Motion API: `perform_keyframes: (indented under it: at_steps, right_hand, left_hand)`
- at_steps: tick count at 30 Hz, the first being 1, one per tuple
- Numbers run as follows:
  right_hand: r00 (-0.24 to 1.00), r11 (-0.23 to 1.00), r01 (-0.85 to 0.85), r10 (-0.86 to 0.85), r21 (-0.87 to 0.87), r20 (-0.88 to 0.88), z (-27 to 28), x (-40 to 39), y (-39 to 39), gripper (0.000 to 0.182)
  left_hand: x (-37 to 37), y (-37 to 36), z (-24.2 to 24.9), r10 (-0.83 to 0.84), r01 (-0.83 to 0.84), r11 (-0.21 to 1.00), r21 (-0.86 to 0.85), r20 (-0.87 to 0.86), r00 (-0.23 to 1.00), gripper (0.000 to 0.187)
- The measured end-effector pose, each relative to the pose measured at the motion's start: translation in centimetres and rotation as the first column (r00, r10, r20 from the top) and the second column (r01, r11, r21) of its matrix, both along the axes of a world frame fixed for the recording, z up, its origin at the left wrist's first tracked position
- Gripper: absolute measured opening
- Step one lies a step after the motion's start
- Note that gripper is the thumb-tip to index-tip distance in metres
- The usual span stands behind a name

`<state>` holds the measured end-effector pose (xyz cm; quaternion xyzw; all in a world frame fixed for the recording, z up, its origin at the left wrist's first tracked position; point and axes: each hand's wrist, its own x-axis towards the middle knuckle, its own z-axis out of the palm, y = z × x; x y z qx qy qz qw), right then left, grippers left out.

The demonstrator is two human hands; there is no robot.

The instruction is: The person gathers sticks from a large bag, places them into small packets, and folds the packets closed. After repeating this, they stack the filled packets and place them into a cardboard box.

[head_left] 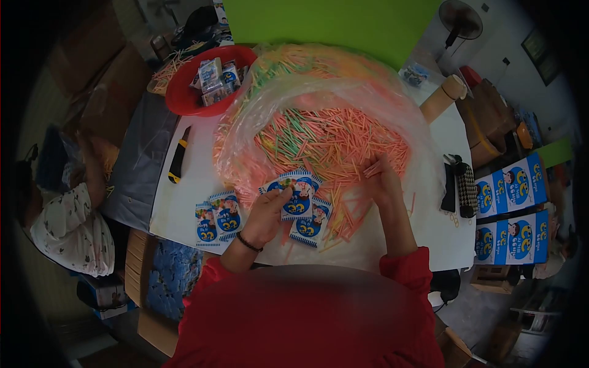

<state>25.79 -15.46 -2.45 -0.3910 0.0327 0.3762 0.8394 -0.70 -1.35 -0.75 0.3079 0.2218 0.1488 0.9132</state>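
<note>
Red shirt (300, 319); packets (226, 214) on white table (199, 161); green panel (325, 24), fan (460, 21) beyond.

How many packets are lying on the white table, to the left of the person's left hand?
2 are visible: the right packet, nearer the left hand, and the left packet, farther away. More may be hidden underneath.

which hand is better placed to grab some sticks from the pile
Right, most likely: the right hand is at the edge of the pile of coloured sticks, while the left hand is holding a blue-and-white packet.
</note>
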Motion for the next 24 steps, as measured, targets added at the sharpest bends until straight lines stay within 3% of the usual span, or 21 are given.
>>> perform_keyframes:
  at_steps: [1,2,4,5,6,7,11,13,14,16,18,19,23,24]
  right_hand:
    - [0.993,1.0,-0.03,0.03,0.003,-0.116,0.4,-0.4,-0.1,0.018]
    - [0.992,0.999,-0.032,0.032,0.001,-0.118,0.6,-1.0,0.0,0.018]
    - [0.982,0.997,0.07,-0.062,-0.041,0.177,0.9,-2.7,0.4,0.018]
    - [0.984,0.997,0.063,-0.054,-0.043,0.17,0.5,-3.0,0.2,0.018]
    - [0.818,0.97,0.095,0.053,-0.226,0.572,-0.1,-3.3,0.0,0.015]
    - [0.498,0.911,0.2,0.223,-0.361,0.838,-0.7,-3.6,-0.2,0.013]
    - [0.483,0.884,0.09,0.363,-0.458,0.797,-1.9,-4.4,-0.9,0.013]
    - [0.631,0.972,0.02,0.171,-0.236,0.757,1.7,-6.1,-0.7,0.014]
    - [0.634,0.971,0.016,0.176,-0.24,0.753,3.2,-7.1,-0.5,0.014]
    - [0.791,0.982,-0.189,0.157,-0.008,0.592,5.6,-9.5,-0.1,0.015]
    - [0.741,0.977,-0.213,0.162,-0.001,0.652,6.5,-11.0,0.1,0.015]
    - [0.684,0.97,-0.245,0.171,0.003,0.709,7.0,-11.6,0.3,0.016]
    - [0.665,0.931,-0.364,0.244,0.02,0.705,8.5,-12.8,1.8,0.016]
    - [0.551,0.913,-0.409,0.261,-0.017,0.793,7.8,-12.5,2.2,0.016]
  left_hand:
    - [0.0,0.0,0.0,0.0,0.0,1.0,0.0,0.0,1.0,0.027]
    - [0.1,-0.2,0.0,-0.009,0.009,0.999,0.038,-0.007,1.0,0.025]
    - [0.1,-0.5,-0.2,-0.01,0.012,0.997,0.074,-0.022,1.0,0.024]
    - [0.1,-0.6,-0.5,0.007,-0.005,0.995,0.101,-0.021,1.0,0.02]
    - [0.1,-0.8,-0.8,0.024,-0.021,0.991,0.13,-0.022,0.999,0.016]
    - [0.0,-0.9,-1.0,0.031,-0.027,0.991,0.133,-0.029,0.999,0.016]
    - [-0.4,-0.7,-1.4,0.063,-0.062,0.932,0.358,0.01,0.998,0.007]
    - [-0.6,-0.8,-1.5,0.053,-0.045,0.893,0.447,-0.006,0.999,0.006]
    - [-0.6,-0.8,-1.1,0.03,-0.015,0.865,0.502,-0.022,0.999,0.008]
    - [-0.6,-1.1,-1.1,-0.001,0.025,0.833,0.552,-0.044,0.999,0.01]
    - [-0.2,-1.2,-1.3,-0.026,0.063,0.743,0.666,-0.066,0.997,0.014]
    - [-0.1,-1.3,-1.0,-0.029,0.065,0.743,0.666,-0.065,0.997,0.014]
    - [-0.1,-1.7,0.3,-0.032,0.035,0.725,0.688,-0.017,0.999,0.016]
    - [-0.2,-1.7,0.4,-0.028,0.021,0.713,0.701,-0.001,1.0,0.016]
